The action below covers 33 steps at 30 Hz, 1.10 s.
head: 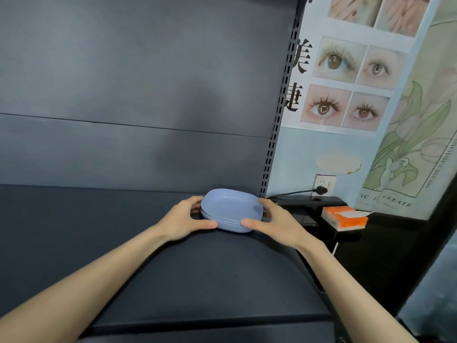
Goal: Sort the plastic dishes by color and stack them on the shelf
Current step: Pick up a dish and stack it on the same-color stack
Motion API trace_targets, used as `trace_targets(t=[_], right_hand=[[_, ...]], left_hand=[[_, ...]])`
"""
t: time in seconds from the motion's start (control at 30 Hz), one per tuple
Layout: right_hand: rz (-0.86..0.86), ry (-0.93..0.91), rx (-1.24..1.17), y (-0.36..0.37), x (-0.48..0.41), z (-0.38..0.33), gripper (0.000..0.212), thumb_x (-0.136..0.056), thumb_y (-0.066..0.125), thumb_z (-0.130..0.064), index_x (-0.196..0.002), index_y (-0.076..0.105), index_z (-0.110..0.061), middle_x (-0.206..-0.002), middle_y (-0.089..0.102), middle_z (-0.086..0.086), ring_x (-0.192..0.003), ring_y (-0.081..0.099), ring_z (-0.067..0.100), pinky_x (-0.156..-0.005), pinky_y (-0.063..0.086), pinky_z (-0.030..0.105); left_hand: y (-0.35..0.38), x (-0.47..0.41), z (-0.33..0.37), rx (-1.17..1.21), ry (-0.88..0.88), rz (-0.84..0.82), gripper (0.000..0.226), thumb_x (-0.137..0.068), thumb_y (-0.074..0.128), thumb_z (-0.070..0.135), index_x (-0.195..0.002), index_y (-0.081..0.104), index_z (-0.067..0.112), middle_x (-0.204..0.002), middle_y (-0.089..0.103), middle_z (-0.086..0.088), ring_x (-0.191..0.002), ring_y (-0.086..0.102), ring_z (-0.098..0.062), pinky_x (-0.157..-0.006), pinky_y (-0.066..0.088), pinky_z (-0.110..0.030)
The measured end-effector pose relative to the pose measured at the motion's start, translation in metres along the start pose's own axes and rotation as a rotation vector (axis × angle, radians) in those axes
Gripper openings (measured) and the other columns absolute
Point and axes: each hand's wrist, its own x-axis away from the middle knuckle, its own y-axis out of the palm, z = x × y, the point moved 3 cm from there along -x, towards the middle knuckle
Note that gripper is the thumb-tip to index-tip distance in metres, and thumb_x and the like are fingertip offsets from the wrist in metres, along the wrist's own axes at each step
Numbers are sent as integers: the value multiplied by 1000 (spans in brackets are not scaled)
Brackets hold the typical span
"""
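Dishes: a stack of pale blue round-cornered plastic dishes (231,206), nested, with three rims showing on its near side; it sits upright on the shelf board.
Shelf: a dark grey metal shelf (111,243); the stack stands toward its back right corner, with the slotted grey upright (274,149) at 1 o'clock from it.
Left hand (183,219): at 9 o'clock of the stack, thumb laid along the near side, fingers curled round the far left rim, gripping the stack.
Right hand (274,219): at 3 o'clock of the stack, thumb on the near side, fingers wrapped over the right rim, gripping the stack too.
Tissue box: an orange and white cardboard tissue box (345,219) at 3 o'clock, beyond the right hand, on a glossy black ledge (371,243).
Socket: a white wall socket (329,180) with a black plug (321,189) in it, at 2 o'clock.
Poster: a pale poster of eye photographs (346,82), high at 1 o'clock.
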Motion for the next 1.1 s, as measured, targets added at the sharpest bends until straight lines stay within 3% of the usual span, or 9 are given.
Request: trace_targets(t=[0.17,0.3,0.43,0.53,0.67,0.9,1.0,1.1], right_hand=[[68,-125,-165,-1,-2,-32,67,-76,73,-47,-133,44,-27,-119,54,-25,-111,51,-9,-84,42,10],[127,-251,-277,11,-2,-76,70,-80,69,-42,-140,36,-25,-121,51,-21,-115,50,-1,-87,38,9],[101,-360,-407,38,-1,-122,69,-83,66,-39,-142,34,-25,-117,48,-32,-118,48,-6,-77,40,-2],[54,-428,-481,64,1,-158,72,-81,66,-43,-142,34,-25,-124,50,-29,-118,47,-10,-83,42,2],[-36,-512,-542,112,8,-215,85,-69,64,-52,-144,34,-23,-129,52,-21,-120,48,-7,-85,42,2],[-189,-619,-593,230,36,-322,62,-79,64,-44,-134,42,-28,-125,55,-21,-120,50,-2,-83,43,4],[-244,-640,-606,288,54,-372,78,-70,64,-56,-137,42,-24,-128,56,-16,-121,51,1,-92,46,15],[-298,-665,-610,340,71,-419,82,-67,64,-58,-138,41,-24,-130,55,-15,-122,49,0,-93,44,17]], left_hand=[[-21,24,20,146,57,177,63,-72,81,14,-127,51,19,-115,65,15,-105,62,2,-97,49,-26],[-51,57,36,233,120,362,62,-76,77,10,-129,47,23,-115,63,17,-101,61,8,-83,48,-8],[-90,95,46,257,168,517,70,-77,75,8,-136,42,24,-124,60,9,-105,60,7,-78,48,-7],[-122,129,49,209,199,606,62,-76,74,7,-124,45,33,-123,61,9,-104,59,9,-78,48,-6],[-172,182,40,177,182,709,60,-76,75,6,-122,47,32,-117,64,8,-101,61,8,-75,48,-5],[-274,300,-1,108,120,832,64,-71,77,12,-127,49,24,-117,64,4,-98,64,6,-74,50,-9],[-322,356,-21,92,90,859,71,-71,76,11,-134,46,16,-117,63,7,-98,63,8,-74,49,-8],[-370,407,-42,72,70,902,72,-69,76,14,-135,46,13,-118,65,4,-102,63,4,-75,50,-9]])
